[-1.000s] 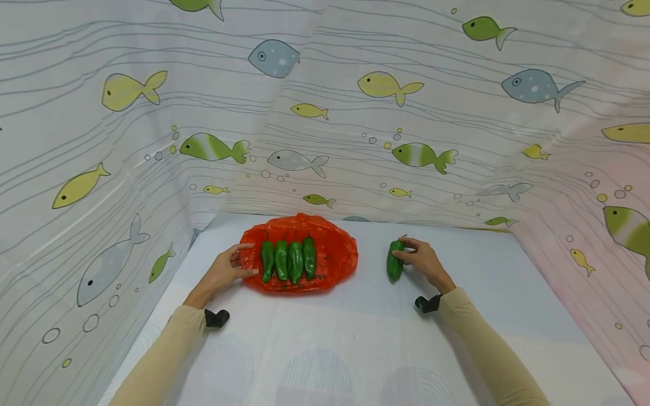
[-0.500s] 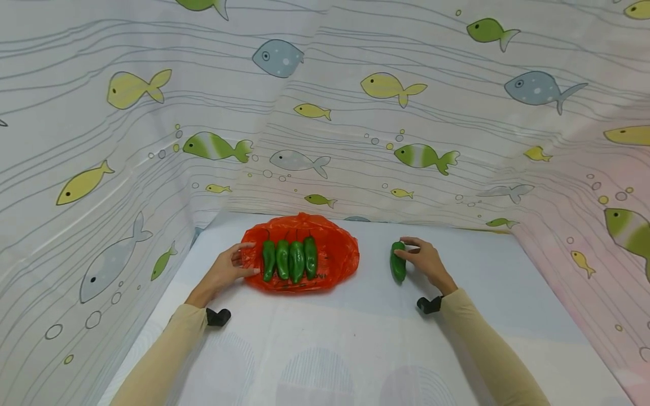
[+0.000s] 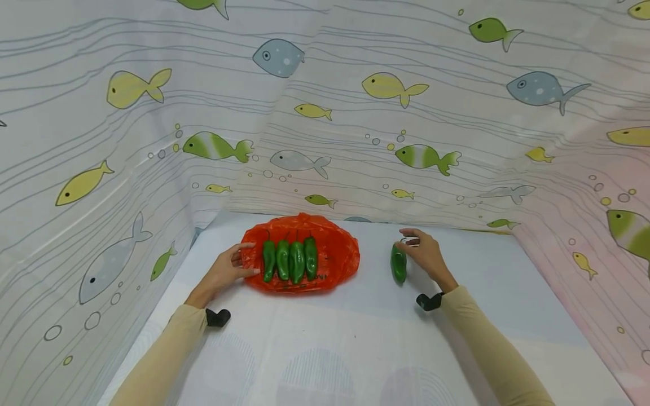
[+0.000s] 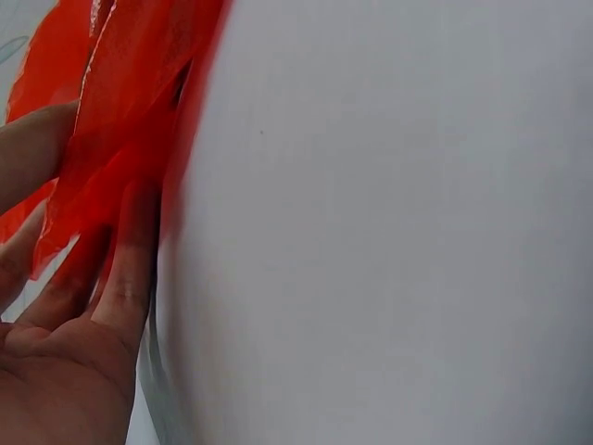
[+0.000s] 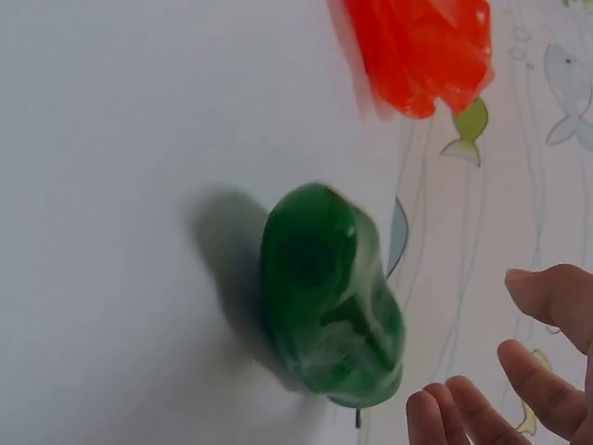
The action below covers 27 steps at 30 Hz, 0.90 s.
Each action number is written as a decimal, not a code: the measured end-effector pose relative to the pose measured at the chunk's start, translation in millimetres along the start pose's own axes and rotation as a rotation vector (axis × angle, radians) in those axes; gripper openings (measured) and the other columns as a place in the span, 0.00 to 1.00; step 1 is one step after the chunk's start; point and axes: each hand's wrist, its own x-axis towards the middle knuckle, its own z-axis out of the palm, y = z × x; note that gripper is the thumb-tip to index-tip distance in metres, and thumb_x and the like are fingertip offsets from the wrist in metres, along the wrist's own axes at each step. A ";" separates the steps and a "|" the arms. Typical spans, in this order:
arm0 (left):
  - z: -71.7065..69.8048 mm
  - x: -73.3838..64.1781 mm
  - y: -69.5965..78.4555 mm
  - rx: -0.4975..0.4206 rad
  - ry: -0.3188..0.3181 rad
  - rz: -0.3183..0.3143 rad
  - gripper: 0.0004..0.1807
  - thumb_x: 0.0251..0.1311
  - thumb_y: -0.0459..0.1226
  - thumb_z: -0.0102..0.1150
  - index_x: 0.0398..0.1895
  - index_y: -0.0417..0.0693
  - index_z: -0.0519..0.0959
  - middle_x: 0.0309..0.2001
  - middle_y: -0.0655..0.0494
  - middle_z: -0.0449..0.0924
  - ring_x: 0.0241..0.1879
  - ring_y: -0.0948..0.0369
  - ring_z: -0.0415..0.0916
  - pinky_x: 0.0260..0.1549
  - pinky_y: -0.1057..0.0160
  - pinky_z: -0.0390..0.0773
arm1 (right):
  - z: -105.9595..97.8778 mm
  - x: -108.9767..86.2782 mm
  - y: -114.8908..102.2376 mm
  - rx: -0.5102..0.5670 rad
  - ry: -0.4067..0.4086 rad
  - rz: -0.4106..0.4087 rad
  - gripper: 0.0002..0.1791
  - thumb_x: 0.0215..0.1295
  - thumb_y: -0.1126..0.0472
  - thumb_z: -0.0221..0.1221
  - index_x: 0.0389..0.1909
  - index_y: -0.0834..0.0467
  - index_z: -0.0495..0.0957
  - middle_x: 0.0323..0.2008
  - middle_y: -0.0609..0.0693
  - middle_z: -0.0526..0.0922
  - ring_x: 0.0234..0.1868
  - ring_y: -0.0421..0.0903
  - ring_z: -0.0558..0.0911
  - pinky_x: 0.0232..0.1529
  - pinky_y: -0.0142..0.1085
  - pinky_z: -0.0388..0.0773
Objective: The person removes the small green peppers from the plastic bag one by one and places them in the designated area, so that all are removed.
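At the left, my left hand [image 3: 225,269] holds the rim of a crinkled red plastic bag [image 3: 335,248]. In the left wrist view its fingers [image 4: 125,278] reach behind the red film. Several green chili peppers [image 3: 283,260] lie side by side on the spread bag, stems pointing away. One more green chili pepper [image 3: 399,265] lies on the table to the right of the bag. My right hand [image 3: 425,255] is just above its stem end. The right wrist view shows those fingers [image 5: 537,380] spread loosely, apart from the pepper.
A white table [image 3: 325,332] extends under everything, with fish-patterned sheeting [image 3: 355,129] rising at the back and both sides. A black wrist camera mount [image 3: 218,317] sits at the left wrist, and another mount [image 3: 429,302] at the right.
The pepper at the right came slightly rightward with my right hand, which then let go and lifted a little. My left hand and the bag stay put.
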 end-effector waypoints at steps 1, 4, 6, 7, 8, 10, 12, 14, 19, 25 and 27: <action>-0.1 0.2 -0.3 0.002 0.002 -0.001 0.43 0.57 0.34 0.76 0.75 0.44 0.65 0.68 0.32 0.68 0.64 0.38 0.69 0.57 0.51 0.75 | 0.4 -0.7 -2.2 0.003 -0.007 -0.004 0.31 0.69 0.48 0.67 0.68 0.56 0.74 0.66 0.62 0.75 0.62 0.60 0.77 0.59 0.58 0.74; 0.5 0.2 -1.4 0.020 0.003 -0.007 0.43 0.57 0.34 0.76 0.75 0.45 0.66 0.68 0.33 0.68 0.63 0.39 0.70 0.56 0.52 0.75 | 3.7 -3.9 -7.7 0.003 -0.032 -0.004 0.33 0.68 0.44 0.67 0.68 0.55 0.74 0.66 0.61 0.76 0.61 0.59 0.78 0.59 0.56 0.75; 1.5 -0.1 -2.1 0.032 -0.002 -0.012 0.42 0.57 0.35 0.76 0.75 0.46 0.66 0.68 0.33 0.67 0.63 0.39 0.70 0.57 0.51 0.75 | 6.9 -6.6 -10.8 0.008 -0.054 0.005 0.34 0.67 0.43 0.67 0.69 0.55 0.74 0.66 0.60 0.76 0.60 0.58 0.78 0.58 0.55 0.76; 1.9 -0.4 -2.4 0.039 -0.002 -0.014 0.42 0.57 0.35 0.76 0.75 0.46 0.66 0.69 0.33 0.67 0.63 0.39 0.69 0.57 0.50 0.75 | 8.9 -7.7 -12.3 0.012 -0.062 0.006 0.35 0.67 0.42 0.67 0.69 0.54 0.74 0.66 0.59 0.76 0.60 0.57 0.78 0.57 0.55 0.77; 2.6 -0.7 -2.5 0.040 -0.003 -0.014 0.42 0.58 0.35 0.76 0.75 0.46 0.66 0.69 0.33 0.67 0.63 0.39 0.69 0.58 0.49 0.74 | 11.2 -8.4 -13.7 0.016 -0.068 0.004 0.35 0.66 0.42 0.68 0.69 0.54 0.74 0.66 0.59 0.77 0.59 0.56 0.79 0.57 0.54 0.77; 3.7 -1.5 -2.6 0.037 0.000 -0.015 0.42 0.57 0.35 0.76 0.75 0.46 0.66 0.69 0.33 0.67 0.64 0.38 0.69 0.58 0.47 0.74 | 15.5 -9.2 -17.2 0.029 -0.075 -0.004 0.35 0.66 0.42 0.68 0.69 0.53 0.74 0.65 0.58 0.77 0.58 0.55 0.79 0.56 0.52 0.78; 4.2 -2.7 -2.9 0.039 0.006 -0.019 0.42 0.57 0.35 0.76 0.75 0.46 0.66 0.69 0.33 0.67 0.64 0.38 0.69 0.59 0.46 0.74 | 19.8 -9.2 -21.0 0.037 -0.082 -0.019 0.33 0.65 0.43 0.69 0.68 0.52 0.75 0.65 0.57 0.78 0.57 0.54 0.80 0.55 0.50 0.79; 4.5 -3.3 -3.1 0.040 0.010 -0.023 0.43 0.57 0.35 0.76 0.75 0.46 0.66 0.69 0.32 0.66 0.65 0.38 0.69 0.60 0.45 0.74 | 23.6 -9.3 -25.7 0.046 -0.090 -0.035 0.33 0.65 0.43 0.69 0.67 0.52 0.76 0.64 0.57 0.79 0.56 0.53 0.80 0.54 0.50 0.79; 3.7 -3.1 -2.8 0.040 0.014 -0.016 0.43 0.57 0.35 0.77 0.75 0.45 0.66 0.69 0.32 0.66 0.64 0.37 0.68 0.60 0.45 0.73 | 31.5 -9.2 -39.8 0.063 -0.112 -0.087 0.31 0.65 0.45 0.70 0.66 0.52 0.77 0.62 0.58 0.80 0.54 0.54 0.81 0.53 0.51 0.80; 2.4 -1.1 0.4 0.041 0.021 -0.006 0.42 0.57 0.34 0.76 0.75 0.46 0.67 0.69 0.34 0.68 0.63 0.40 0.70 0.58 0.49 0.74 | 43.4 -4.9 -53.6 0.054 -0.131 -0.140 0.31 0.65 0.47 0.70 0.66 0.53 0.76 0.60 0.57 0.81 0.53 0.53 0.82 0.53 0.49 0.81; 2.6 -0.6 1.4 0.045 0.020 -0.002 0.42 0.58 0.34 0.76 0.74 0.45 0.67 0.68 0.34 0.68 0.62 0.39 0.70 0.58 0.49 0.74 | 47.3 -3.8 -58.1 0.052 -0.137 -0.154 0.31 0.66 0.48 0.70 0.66 0.55 0.76 0.60 0.58 0.82 0.52 0.53 0.83 0.52 0.48 0.82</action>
